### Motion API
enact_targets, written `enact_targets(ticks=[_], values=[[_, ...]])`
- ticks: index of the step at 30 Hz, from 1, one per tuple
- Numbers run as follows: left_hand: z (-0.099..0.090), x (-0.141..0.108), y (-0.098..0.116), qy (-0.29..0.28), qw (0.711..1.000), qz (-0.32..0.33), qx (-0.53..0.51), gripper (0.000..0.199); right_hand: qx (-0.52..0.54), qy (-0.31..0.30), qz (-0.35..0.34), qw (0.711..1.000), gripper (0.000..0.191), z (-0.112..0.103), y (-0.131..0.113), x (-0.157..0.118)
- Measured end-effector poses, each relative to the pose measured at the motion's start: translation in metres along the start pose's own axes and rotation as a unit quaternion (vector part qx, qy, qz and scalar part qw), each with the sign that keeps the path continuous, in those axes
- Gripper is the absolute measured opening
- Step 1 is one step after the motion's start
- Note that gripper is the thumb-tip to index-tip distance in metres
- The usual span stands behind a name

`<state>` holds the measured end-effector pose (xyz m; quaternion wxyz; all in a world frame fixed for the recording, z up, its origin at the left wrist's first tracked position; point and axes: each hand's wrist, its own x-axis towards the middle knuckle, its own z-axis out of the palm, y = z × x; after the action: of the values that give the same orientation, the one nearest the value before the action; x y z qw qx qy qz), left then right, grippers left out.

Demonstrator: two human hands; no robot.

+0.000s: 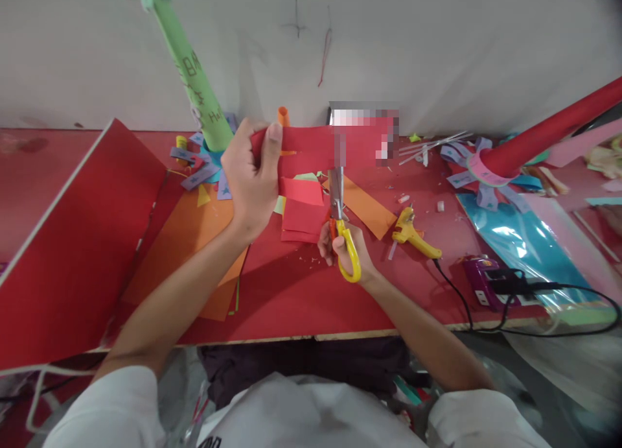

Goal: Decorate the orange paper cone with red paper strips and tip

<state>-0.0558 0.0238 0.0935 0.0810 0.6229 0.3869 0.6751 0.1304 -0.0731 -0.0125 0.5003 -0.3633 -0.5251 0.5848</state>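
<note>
My left hand [255, 176] pinches the left end of a red paper strip [308, 146], holding it up above the table. In my right hand [352, 247] are scissors [348, 260] with yellow and orange handles. Their blades point away from me and reach the strip's lower edge; whether they are cutting into it I cannot tell. Blurred blocks cover the strip's right end. Below the strip lie several red paper pieces [304, 221] and an orange paper strip [367, 205].
A yellow glue gun [413, 234] lies right of my right hand, its cord running to a purple power box [486, 282]. A green paper cone [194, 78] stands at the back left, a red one [549, 127] at the right. Orange sheets [194, 240] lie under my left arm.
</note>
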Motion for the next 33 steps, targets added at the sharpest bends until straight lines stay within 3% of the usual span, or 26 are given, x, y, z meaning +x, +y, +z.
enact_targets(ticks=[15, 23, 28, 33], values=[[0.002, 0.001, 0.0, 0.035, 0.998, 0.028, 0.041, 0.051, -0.018, 0.024, 0.006, 1.0, 0.062, -0.003, 0.0, -0.001], [-0.002, -0.001, 0.012, -0.013, 0.996, -0.044, 0.074, 0.042, -0.021, 0.009, 0.02, 1.0, 0.076, 0.005, -0.007, 0.003], [0.0, -0.003, 0.011, 0.007, 0.999, -0.014, 0.048, 0.05, 0.005, -0.007, 0.012, 1.0, 0.079, 0.011, -0.008, 0.005], [0.001, -0.004, 0.003, -0.035, 0.999, -0.032, 0.016, 0.048, 0.005, 0.0, -0.007, 1.0, 0.075, 0.007, -0.004, 0.005]])
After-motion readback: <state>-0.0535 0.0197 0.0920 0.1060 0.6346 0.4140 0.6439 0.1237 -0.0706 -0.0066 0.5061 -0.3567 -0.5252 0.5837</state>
